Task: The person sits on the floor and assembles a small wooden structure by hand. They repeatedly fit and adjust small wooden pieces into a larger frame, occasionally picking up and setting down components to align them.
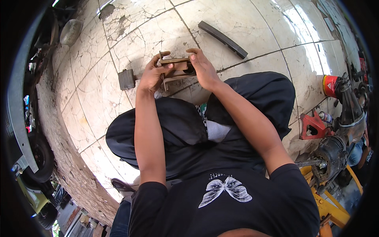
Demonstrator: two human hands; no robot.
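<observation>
Between my two hands is a rusty brown metal bracket point(177, 74) with flat parallel plates and a dark round opening at its right end. My left hand point(149, 78) grips the bracket's left end, where an upright plate stands, with the thumb lying along the inside. Around the right end closes my right hand point(205, 72), its thumb pressed on the upper plate. Just left of my left hand, a blocky dark hammer head point(126, 79) rests on the floor, most of its handle hidden behind that hand. A long dark bar point(223, 39) lies apart, beyond my right hand.
Cracked cream tiles point(256, 27) form the floor. At right stand a red can point(331, 85), a red jack stand point(312, 125) and a greasy axle assembly point(331, 156) near a yellow frame point(333, 213). A stone point(71, 32) sits far left. My crossed legs fill the near middle.
</observation>
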